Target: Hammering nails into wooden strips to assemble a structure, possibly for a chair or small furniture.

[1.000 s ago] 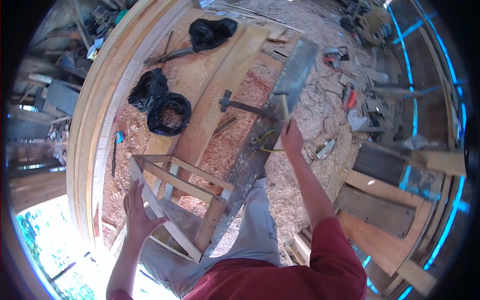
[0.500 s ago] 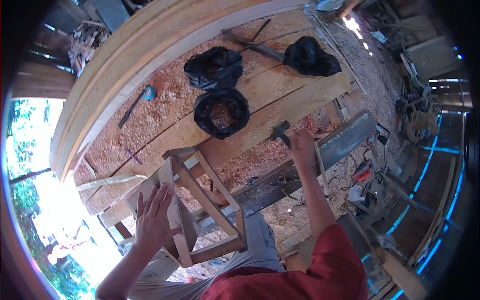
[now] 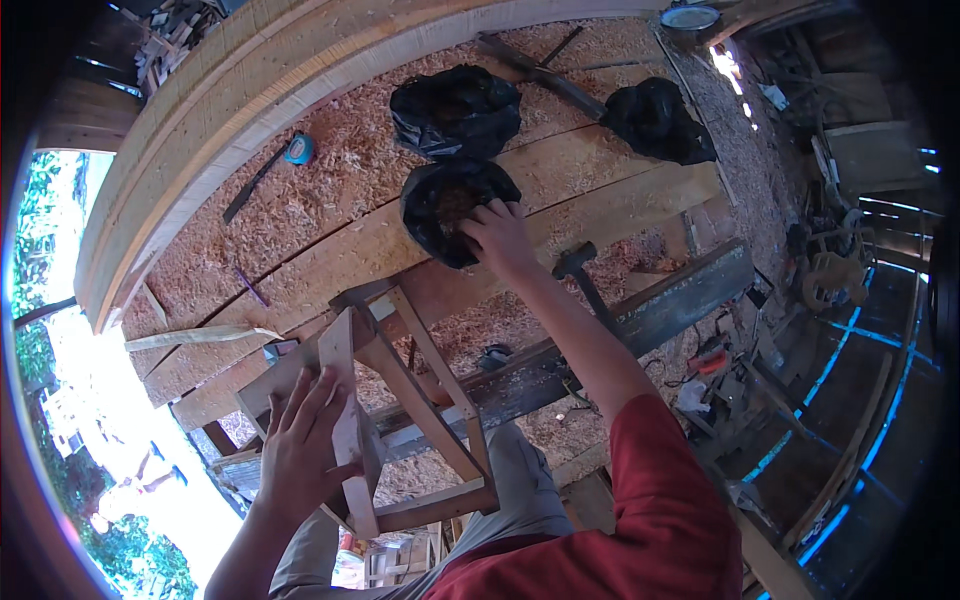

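A wooden frame (image 3: pixel 425 410) of pale slats and short boards, shaped like a small stool, tilts against my legs at the bench's near edge. My left hand (image 3: pixel 303 435) grips its left board, fingers along the wood and thumb across it. My right hand (image 3: pixel 497 235) dips into a round, open black bag (image 3: pixel 425 225) with brownish contents. Its fingers are curled together, their tips hidden inside, so what they pinch cannot be made out. A hammer (image 3: pixel 588 280) lies to the right of that forearm, its head toward the bags and its handle on a dark beam (image 3: pixel 690 285).
Two more black bags (image 3: pixel 455 110) (image 3: pixel 660 120) stand farther back. A blue tape measure (image 3: pixel 299 149) and a dark strip (image 3: pixel 255 183) lie among wood shavings on the plank bench (image 3: pixel 330 250). Thick curved timber (image 3: pixel 200 165) bounds the far left. A red tool (image 3: pixel 708 360) lies at right.
My right hand has let go of the hammer, leaving it on the beam, and moved left into the near black bag. My left hand stays on the wooden frame. The view has shifted slightly.
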### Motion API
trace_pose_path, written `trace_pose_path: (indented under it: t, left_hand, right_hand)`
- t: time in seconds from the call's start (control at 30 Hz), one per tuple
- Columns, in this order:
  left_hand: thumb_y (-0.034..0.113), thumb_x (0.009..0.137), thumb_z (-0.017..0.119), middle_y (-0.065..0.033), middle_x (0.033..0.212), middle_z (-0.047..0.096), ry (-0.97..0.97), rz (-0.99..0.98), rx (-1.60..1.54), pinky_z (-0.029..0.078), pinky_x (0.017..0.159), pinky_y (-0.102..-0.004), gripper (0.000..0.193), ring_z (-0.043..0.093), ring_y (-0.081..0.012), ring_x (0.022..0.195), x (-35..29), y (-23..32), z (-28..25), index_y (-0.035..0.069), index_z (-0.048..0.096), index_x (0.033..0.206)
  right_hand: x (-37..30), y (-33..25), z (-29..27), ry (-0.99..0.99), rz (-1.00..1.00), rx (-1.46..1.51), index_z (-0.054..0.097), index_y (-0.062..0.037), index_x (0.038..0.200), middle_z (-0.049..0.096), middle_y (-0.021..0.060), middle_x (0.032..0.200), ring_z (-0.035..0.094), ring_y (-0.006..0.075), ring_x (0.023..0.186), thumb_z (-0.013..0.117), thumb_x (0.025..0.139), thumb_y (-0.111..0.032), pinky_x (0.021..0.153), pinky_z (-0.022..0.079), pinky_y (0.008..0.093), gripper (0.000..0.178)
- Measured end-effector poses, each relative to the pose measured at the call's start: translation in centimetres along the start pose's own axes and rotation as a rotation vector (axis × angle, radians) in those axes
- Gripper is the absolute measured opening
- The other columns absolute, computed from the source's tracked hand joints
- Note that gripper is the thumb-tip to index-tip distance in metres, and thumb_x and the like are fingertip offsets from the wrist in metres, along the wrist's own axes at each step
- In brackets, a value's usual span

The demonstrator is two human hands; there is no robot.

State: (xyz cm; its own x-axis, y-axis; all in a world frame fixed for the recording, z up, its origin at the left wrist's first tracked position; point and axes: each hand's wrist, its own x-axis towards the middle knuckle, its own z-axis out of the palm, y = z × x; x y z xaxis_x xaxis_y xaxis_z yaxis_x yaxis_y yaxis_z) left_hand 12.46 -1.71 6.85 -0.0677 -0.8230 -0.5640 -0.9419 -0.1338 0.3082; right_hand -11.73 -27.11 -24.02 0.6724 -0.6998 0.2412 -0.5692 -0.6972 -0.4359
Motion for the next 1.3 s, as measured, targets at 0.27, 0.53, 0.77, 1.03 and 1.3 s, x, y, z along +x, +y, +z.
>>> trace_pose_path:
  t: [0.27,0.53,0.77,1.03,1.3]
  left_hand:
    - [0.048,0.064,0.089,-0.0137,0.164,0.041,0.016,-0.02,0.007,0.024,0.121,-0.0715,0.099,0.032,-0.0424,0.155,0.4,-0.2,0.4,0.004,0.056,0.145]
    - [0.052,0.066,0.087,-0.0154,0.163,0.041,0.006,-0.025,0.021,0.024,0.121,-0.0705,0.098,0.031,-0.0444,0.155,0.4,-0.4,0.8,0.003,0.056,0.144]
    - [0.061,0.066,0.086,-0.0203,0.165,0.038,0.0,0.008,0.099,0.027,0.121,-0.0676,0.108,0.031,-0.0482,0.154,0.1,-1.3,1.6,0.005,0.049,0.15]
    - [0.066,0.071,0.08,-0.0202,0.163,0.04,0.004,-0.001,0.069,0.027,0.12,-0.0697,0.103,0.032,-0.0494,0.153,0.2,-1.3,1.6,0.003,0.051,0.147]
    - [0.067,0.078,0.074,-0.0202,0.162,0.04,0.012,0.015,0.063,0.027,0.117,-0.0737,0.097,0.033,-0.051,0.151,0.2,-1.4,1.7,-0.002,0.053,0.143]
  right_hand:
    - [-0.6,0.1,0.8,0.049,-0.01,0.053,0.073,-0.0176,0.101,0.063,0.0033,0.102,0.056,0.0267,0.107,0.08,0.076,-0.014,0.095,0.04,0.0465,0.026]
    - [1.1,0.0,0.7,0.226,0.063,0.143,0.071,-0.0161,0.095,0.064,0.0021,0.098,0.059,0.0261,0.097,0.079,0.082,-0.015,0.094,0.038,0.0465,0.015]
    - [5.4,1.0,1.8,0.142,-0.029,-0.051,0.077,-0.0172,0.101,0.065,0.0008,0.1,0.058,0.0241,0.107,0.072,0.081,-0.011,0.097,0.036,0.0473,0.021]
    - [5.1,1.4,2.2,0.123,-0.026,-0.058,0.077,-0.0168,0.102,0.065,0.0022,0.1,0.057,0.0253,0.111,0.068,0.081,-0.01,0.1,0.035,0.0483,0.024]
    - [3.9,2.3,1.4,0.206,-0.036,0.121,0.069,-0.0152,0.102,0.069,0.0012,0.097,0.063,0.0244,0.102,0.075,0.085,-0.011,0.096,0.035,0.0459,0.019]
